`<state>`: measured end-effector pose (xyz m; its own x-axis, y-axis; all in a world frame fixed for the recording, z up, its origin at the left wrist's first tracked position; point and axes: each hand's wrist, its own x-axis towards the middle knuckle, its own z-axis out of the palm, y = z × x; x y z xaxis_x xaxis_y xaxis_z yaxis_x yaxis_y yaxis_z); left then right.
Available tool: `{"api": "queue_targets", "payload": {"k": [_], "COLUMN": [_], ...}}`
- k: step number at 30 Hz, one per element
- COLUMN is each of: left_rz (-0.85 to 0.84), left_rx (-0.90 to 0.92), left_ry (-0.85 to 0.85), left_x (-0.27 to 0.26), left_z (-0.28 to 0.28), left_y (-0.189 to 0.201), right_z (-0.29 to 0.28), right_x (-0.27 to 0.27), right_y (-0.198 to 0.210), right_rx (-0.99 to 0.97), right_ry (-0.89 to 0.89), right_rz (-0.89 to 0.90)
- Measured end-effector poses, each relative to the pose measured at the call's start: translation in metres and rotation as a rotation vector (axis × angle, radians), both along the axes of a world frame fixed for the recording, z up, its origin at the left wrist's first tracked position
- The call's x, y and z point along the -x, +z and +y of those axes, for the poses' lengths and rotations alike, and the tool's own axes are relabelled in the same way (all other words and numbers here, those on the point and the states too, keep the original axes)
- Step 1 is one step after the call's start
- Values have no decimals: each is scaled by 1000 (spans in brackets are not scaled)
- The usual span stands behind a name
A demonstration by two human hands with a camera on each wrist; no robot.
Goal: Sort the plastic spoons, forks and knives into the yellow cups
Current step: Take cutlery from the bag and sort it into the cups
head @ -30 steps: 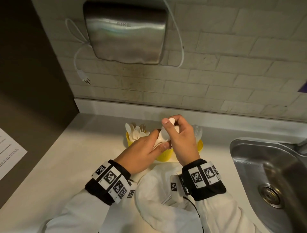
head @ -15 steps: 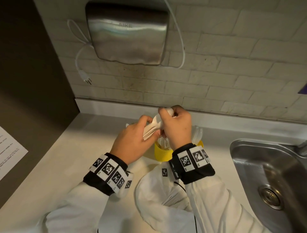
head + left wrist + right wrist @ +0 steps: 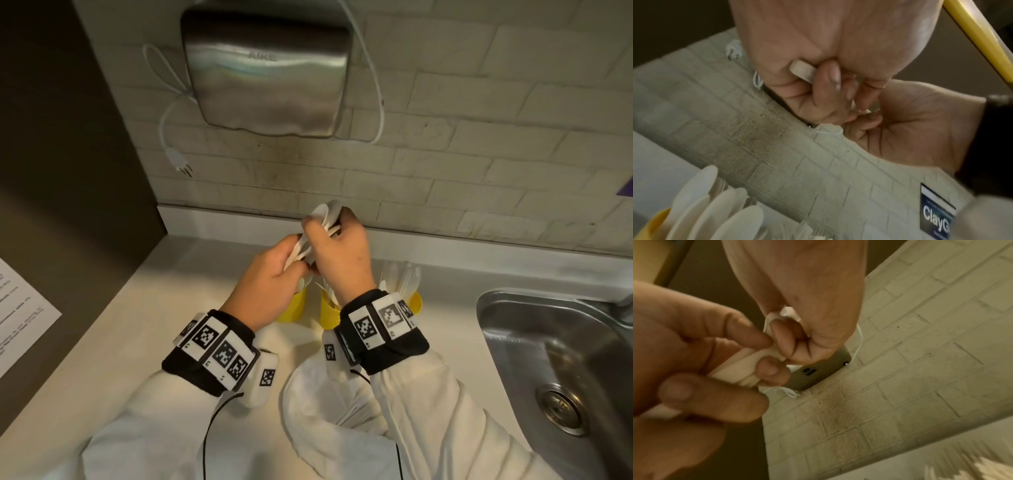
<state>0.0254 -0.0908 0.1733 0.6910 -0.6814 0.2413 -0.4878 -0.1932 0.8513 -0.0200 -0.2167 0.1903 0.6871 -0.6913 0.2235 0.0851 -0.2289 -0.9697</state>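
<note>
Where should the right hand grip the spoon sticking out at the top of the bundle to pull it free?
Best bet: pinch the spoon by its bowl, the one part standing clear above both hands, and draw it up and away toward the wall. Its handle is buried in the bundle of utensils that the left hand clamps, so a lower hold is blocked. The right hand already grips up there.

Washroom-like kitchenette: steel sink (image 3: 561, 356), wall-mounted hand dryer (image 3: 263, 68), brick-tiled wall (image 3: 479, 137).

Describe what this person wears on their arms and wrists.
Both arms are in white long sleeves. Each wrist carries a black band set with white square tiles printed with black-and-white coded markers. A thin black cable runs back along the left sleeve. The hands are bare.
</note>
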Motion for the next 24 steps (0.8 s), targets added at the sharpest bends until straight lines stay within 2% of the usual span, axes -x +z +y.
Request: {"api": "queue_targets", "payload": {"k": [4, 6, 8, 10, 14, 16, 18, 21, 24], "left_rz": [-97, -49, 20, 122, 319, 544, 805, 1034, 1085], "left_rx": [-56, -51, -23, 40, -2, 136, 330, 370, 332], "left_ry": [82, 68, 6, -79, -131, -194, -185, -97, -97], "left_x": [-5, -10, -12, -12, -12, -18, -24, -31, -34], "left_z": [3, 6, 7, 4, 3, 7, 7, 3, 0], "left_y": [3, 2, 3, 1, 6, 3, 2, -1, -6], "right_z": [-3, -6, -5, -1, 8, 9, 7, 10, 14], "right_x": [6, 10, 11, 10, 7, 6, 4, 0, -4], "right_y": [3, 1, -3, -7, -8, -6, -6, -9, -9], "right_rx": [-14, -71, -164, -256, -303, -287, -244, -132, -26], "right_ry": [112, 259, 480, 547, 291, 176, 90, 117, 195], "right_rz": [-31, 10, 30, 2, -68, -101, -105, -47, 31]}}
